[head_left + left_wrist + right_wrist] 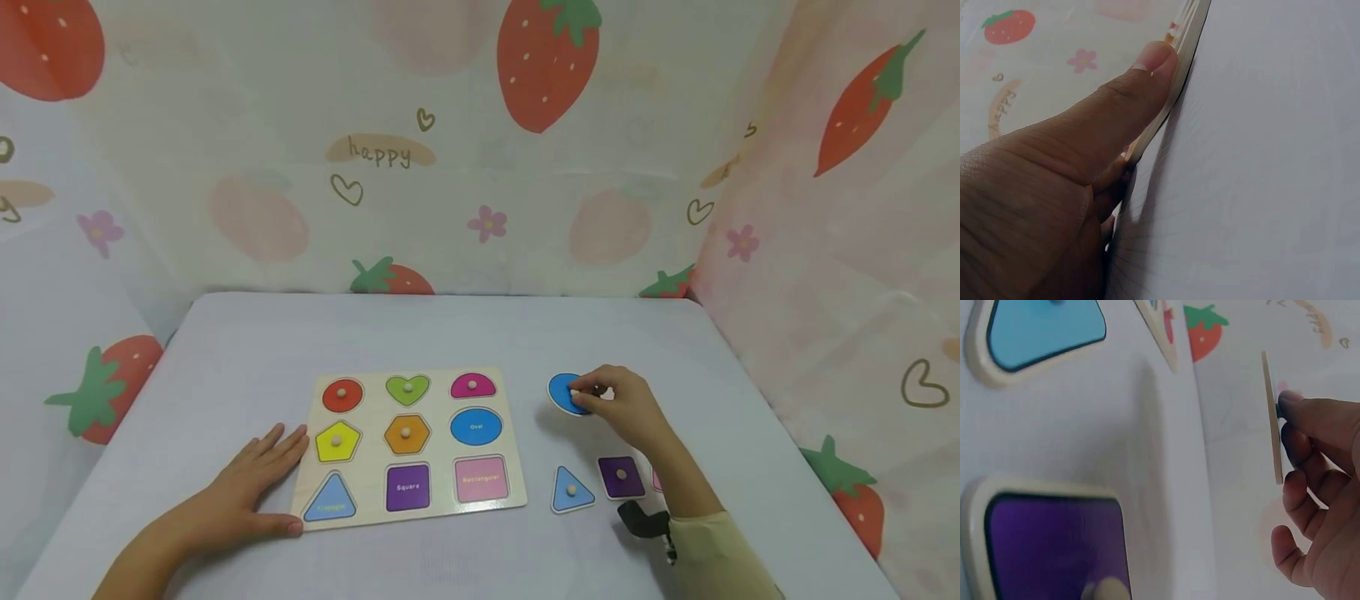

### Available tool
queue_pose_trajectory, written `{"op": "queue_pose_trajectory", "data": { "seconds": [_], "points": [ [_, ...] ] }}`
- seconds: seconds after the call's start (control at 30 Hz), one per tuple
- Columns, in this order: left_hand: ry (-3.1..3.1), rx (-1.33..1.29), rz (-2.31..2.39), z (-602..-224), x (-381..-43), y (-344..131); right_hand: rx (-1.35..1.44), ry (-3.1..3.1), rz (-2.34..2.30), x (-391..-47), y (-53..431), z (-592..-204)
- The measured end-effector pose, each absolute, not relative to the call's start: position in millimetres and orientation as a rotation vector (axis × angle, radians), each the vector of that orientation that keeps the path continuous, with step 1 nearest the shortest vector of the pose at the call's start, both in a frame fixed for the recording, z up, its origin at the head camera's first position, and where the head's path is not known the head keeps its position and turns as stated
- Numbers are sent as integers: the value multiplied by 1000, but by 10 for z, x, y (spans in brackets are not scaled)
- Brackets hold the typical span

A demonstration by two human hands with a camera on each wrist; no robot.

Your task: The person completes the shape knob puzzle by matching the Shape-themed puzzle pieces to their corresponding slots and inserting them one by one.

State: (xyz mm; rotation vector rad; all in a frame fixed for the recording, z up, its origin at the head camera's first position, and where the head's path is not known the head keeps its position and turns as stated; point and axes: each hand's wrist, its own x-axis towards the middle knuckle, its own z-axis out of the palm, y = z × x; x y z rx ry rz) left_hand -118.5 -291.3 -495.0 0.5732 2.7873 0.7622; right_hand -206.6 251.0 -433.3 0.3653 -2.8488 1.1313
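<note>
A blue oval puzzle piece (561, 392) hangs above the table, its small knob pinched between thumb and finger of my right hand (626, 408). Seen edge-on in the right wrist view, the oval piece (1272, 419) is clear of the table. My left hand (236, 492) lies with straight fingers along the left edge of the wooden puzzle board (375, 518), thumb at its lower corner. On the board, the red circle, green heart, magenta half-circle, yellow pentagon and orange hexagon carry knobs. The oval, triangle, square and rectangle places show printed words and no knobs.
Right of the board lie a light blue triangle piece (572, 492), a purple square piece (621, 477) and a pink piece (657, 480) mostly hidden by the right forearm. A black wrist camera mount (643, 521) hangs by the sleeve. A strawberry-print curtain (465, 167) stands behind the table.
</note>
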Motion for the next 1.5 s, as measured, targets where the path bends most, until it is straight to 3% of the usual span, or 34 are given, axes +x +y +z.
{"op": "queue_pose_trajectory", "data": {
  "seconds": [1.5],
  "points": [
    [2785, 600, 766, -4919, -1197, -2917, 581, -2951, 1174, -2173, 1372, -4576]
  ]
}}
